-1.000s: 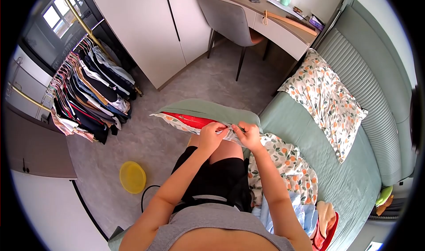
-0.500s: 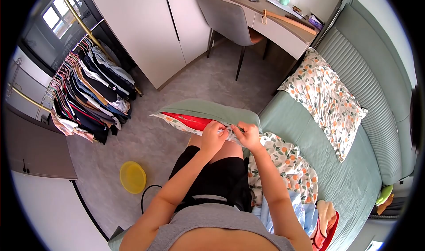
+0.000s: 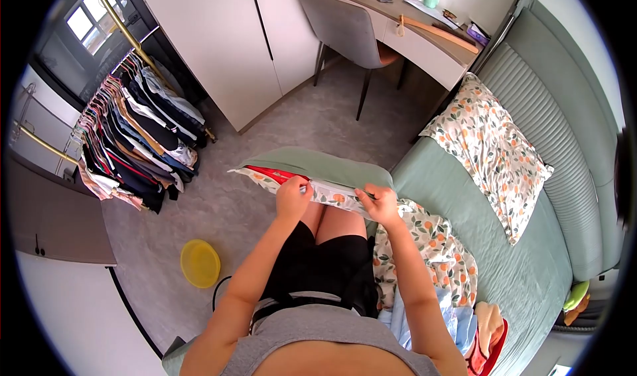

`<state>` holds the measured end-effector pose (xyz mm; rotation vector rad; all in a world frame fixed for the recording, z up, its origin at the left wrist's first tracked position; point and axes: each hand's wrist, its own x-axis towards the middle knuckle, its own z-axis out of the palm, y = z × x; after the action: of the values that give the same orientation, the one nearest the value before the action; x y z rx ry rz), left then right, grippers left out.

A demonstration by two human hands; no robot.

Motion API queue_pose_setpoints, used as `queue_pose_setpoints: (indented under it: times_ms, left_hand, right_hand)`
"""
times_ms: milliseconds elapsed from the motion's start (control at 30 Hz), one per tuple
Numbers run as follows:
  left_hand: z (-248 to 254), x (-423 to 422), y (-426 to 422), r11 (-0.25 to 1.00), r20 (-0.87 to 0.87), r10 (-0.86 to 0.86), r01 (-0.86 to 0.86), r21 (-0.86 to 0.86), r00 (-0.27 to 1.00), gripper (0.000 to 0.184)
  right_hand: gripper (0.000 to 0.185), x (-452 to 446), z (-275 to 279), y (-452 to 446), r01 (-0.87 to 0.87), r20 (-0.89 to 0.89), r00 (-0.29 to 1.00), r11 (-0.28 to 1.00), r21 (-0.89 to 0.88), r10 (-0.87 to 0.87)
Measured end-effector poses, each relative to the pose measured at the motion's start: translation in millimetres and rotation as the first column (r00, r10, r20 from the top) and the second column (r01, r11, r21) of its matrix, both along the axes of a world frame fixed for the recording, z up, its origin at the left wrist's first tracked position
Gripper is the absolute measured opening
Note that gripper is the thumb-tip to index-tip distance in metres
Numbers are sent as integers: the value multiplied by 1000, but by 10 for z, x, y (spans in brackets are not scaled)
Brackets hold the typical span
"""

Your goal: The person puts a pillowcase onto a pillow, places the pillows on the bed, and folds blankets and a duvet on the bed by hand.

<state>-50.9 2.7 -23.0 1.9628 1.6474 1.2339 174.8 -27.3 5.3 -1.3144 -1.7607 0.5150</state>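
A pillow in a pillowcase (image 3: 332,164), plain green on one face and white with an orange fruit print on the other, is held across my thighs. Red inner fabric (image 3: 269,174) shows through the case's open edge at the left. My left hand (image 3: 293,198) is closed in a pinch on the zipper edge, right where the red gap ends; the slider itself is hidden by my fingers. Toward the right end of the same edge, my right hand (image 3: 379,203) grips the pillowcase, its thumb stretched along the seam. Between both hands the edge runs straight and looks joined.
To my right is a green bed (image 3: 491,283) with a fruit-print pillow (image 3: 491,157), a crumpled printed cloth (image 3: 431,243) and folded clothes (image 3: 458,319). A yellow basin (image 3: 200,263) stands on the floor, left. Ahead are a grey chair (image 3: 345,28), a desk (image 3: 424,51) and a clothes rack (image 3: 133,137).
My left hand has slid left along the zipper edge, away from my right hand, and the red gap has become shorter. My right hand keeps its grip near the right end.
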Motion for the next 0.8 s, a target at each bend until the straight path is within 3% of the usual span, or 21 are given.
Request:
queue_pose_setpoints:
  times_ms: [267,300,400,433,533,633,800]
  left_hand:
    - [53,-560,288,987,-188,151,-138,79,971,9]
    - [134,-612,302,961,-281,241,-187,206,929,9]
    - [206,-880,386,934,-338,337,-266,240,878,9]
    - [273,-945,379,949,-334,312,-273,160,890,10]
    - [380,-1075,428,901,-373,367,-227,369,852,12]
    - [371,-1311,460,882,-357,445,-332,334,822,12]
    - [307,-1353,423,917,-378,399,-357,177,836,13]
  right_hand:
    - [27,138,-45,-35,21,23,1000,1000,-13,-21]
    - [27,156,-41,-45,24,10,1000,1000,-14,-24]
    - [29,194,-42,-67,25,-17,1000,1000,-18,-25]
    - [30,203,-67,-72,18,-19,1000,1000,-19,-19]
    - [29,228,-93,-76,29,-19,999,998,-48,-30]
    - [29,236,-66,-89,36,-6,999,998,-55,-36]
    - [31,217,-92,-88,38,-47,998,998,-59,-41]
